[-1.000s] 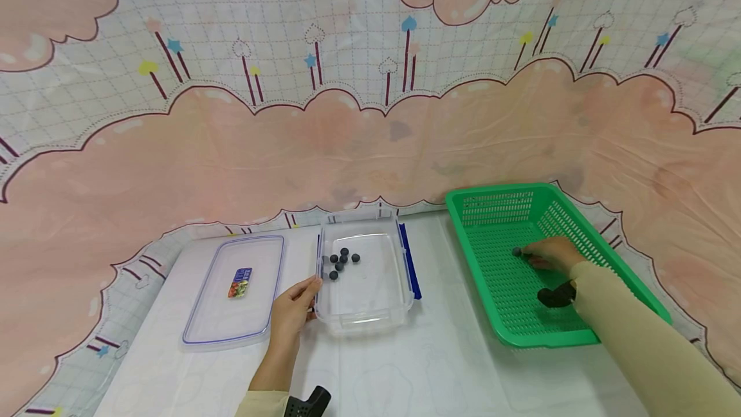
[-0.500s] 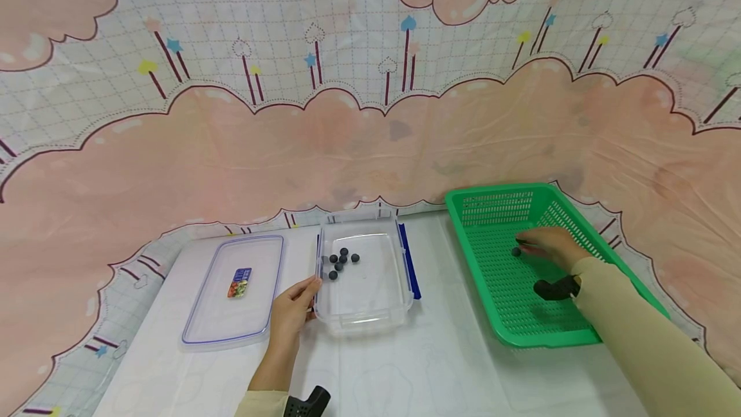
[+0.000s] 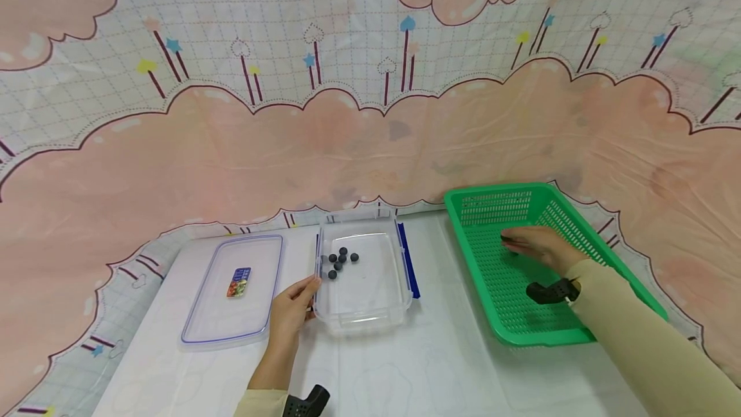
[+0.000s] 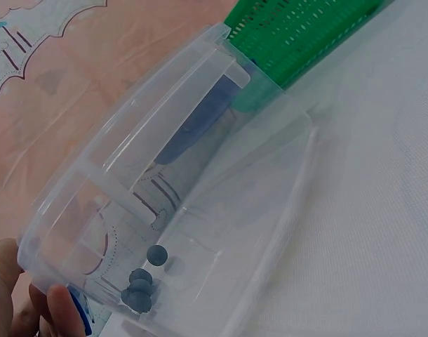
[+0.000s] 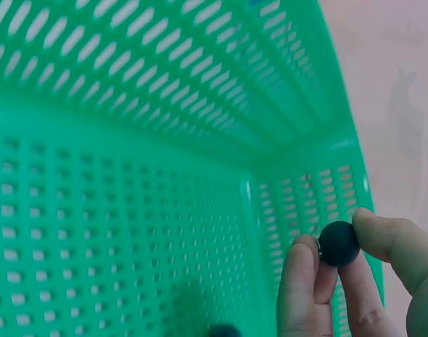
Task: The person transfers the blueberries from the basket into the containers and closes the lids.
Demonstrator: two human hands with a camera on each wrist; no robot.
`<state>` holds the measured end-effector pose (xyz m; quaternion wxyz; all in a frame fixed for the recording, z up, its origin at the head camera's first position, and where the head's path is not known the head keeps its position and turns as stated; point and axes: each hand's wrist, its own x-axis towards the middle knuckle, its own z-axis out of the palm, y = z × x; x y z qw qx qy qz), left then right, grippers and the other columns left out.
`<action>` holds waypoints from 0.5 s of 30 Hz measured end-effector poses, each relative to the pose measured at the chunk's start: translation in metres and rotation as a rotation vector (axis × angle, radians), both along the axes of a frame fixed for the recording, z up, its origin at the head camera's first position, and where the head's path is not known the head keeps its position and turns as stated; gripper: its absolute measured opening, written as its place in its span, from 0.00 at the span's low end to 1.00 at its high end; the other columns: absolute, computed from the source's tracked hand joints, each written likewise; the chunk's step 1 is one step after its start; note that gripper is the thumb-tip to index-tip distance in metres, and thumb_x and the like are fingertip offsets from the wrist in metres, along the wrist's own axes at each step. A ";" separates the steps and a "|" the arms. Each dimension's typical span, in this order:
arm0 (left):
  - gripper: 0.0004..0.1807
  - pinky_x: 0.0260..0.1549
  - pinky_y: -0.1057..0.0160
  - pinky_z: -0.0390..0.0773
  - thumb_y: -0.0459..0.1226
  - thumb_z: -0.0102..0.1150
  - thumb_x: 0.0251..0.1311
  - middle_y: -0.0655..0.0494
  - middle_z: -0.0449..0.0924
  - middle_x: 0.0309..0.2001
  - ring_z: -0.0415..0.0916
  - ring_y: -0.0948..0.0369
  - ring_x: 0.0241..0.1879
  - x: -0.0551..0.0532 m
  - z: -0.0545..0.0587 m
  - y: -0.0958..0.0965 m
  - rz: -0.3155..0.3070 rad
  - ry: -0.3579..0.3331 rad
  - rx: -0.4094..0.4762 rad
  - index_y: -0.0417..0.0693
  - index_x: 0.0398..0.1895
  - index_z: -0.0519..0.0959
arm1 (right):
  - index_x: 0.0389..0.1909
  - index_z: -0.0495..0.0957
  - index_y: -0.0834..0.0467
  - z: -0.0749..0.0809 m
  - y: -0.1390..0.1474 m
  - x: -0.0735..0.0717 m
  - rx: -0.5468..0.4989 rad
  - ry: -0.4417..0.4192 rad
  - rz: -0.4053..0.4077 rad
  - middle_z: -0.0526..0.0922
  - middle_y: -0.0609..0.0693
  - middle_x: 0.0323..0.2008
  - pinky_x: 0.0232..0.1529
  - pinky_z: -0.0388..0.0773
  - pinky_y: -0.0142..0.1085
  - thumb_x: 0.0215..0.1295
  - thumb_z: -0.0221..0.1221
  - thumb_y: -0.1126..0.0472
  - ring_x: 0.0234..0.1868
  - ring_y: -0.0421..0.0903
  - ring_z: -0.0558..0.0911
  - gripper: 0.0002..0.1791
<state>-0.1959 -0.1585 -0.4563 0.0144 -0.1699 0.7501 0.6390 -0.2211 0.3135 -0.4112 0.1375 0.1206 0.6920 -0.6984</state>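
Note:
My right hand (image 3: 538, 246) is over the inside of the green basket (image 3: 496, 314). In the right wrist view its thumb and fingertips pinch a dark, round blueberry (image 5: 339, 243). A second blueberry (image 5: 224, 331) shows below, at the bottom edge of that view. My left hand (image 3: 292, 307) grips the left side of a clear plastic container (image 3: 370, 317), thumb on the rim and fingers outside the wall. Several blueberries (image 3: 338, 266) lie loosely grouped in the container's left part; the left wrist view shows some of them (image 4: 156, 255) on its floor.
A clear lid (image 3: 214, 314) with a blue edge and a small colourful label (image 3: 238, 282) lies flat left of the container. A blue latch flap (image 3: 408, 262) sticks out on the container's right side. Patterned cloth (image 3: 347, 153) rises behind the white table (image 3: 428, 365).
My right hand has risen off the basket floor with a blueberry and shifted slightly left, now covering the other blueberry in the head view. The left hand and container stay put.

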 end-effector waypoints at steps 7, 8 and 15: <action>0.25 0.21 0.72 0.76 0.46 0.67 0.61 0.60 0.75 0.30 0.68 0.64 0.31 0.001 0.001 0.000 0.000 -0.007 0.007 0.42 0.57 0.81 | 0.52 0.78 0.62 0.004 -0.018 0.000 -0.031 0.059 0.058 0.82 0.40 0.37 0.62 0.75 0.38 0.71 0.56 0.65 0.41 0.34 0.84 0.12; 0.25 0.21 0.72 0.76 0.46 0.67 0.61 0.60 0.75 0.30 0.68 0.64 0.31 0.001 0.001 0.000 0.001 -0.007 0.009 0.42 0.57 0.81 | 0.56 0.75 0.65 0.005 -0.021 0.001 -0.025 0.063 0.068 0.82 0.40 0.38 0.62 0.75 0.38 0.72 0.56 0.65 0.41 0.33 0.83 0.15; 0.24 0.21 0.71 0.76 0.45 0.66 0.61 0.60 0.75 0.30 0.68 0.64 0.31 0.001 0.001 0.000 0.006 -0.005 0.014 0.42 0.57 0.80 | 0.53 0.76 0.65 0.008 -0.039 0.002 -0.081 0.068 0.046 0.83 0.42 0.35 0.57 0.78 0.35 0.71 0.56 0.66 0.39 0.34 0.84 0.12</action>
